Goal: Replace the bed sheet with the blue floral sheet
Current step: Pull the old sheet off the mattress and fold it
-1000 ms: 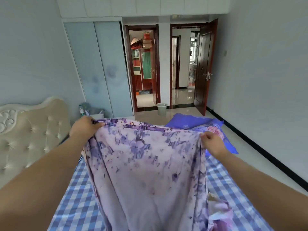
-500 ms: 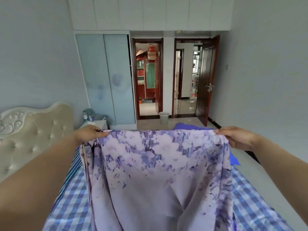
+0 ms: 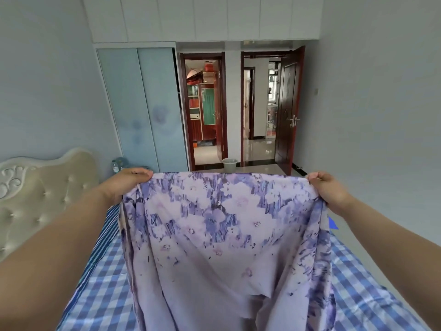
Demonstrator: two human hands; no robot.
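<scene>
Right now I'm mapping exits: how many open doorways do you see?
2: a left doorway beside the wardrobe, and a right doorway with its dark door swung open. Others may lie outside the view.

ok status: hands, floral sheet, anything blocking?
Left hand and right hand grip floral sheet by top edge, spread above checked sheet. Nothing blocking.

bright, even daylight | soft shadows | sharp centre | wide-angle bending at edges

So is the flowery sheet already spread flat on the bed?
No, the left hand and right hand hold the floral sheet up by its top edge, hanging over the checked bed sheet.
</scene>
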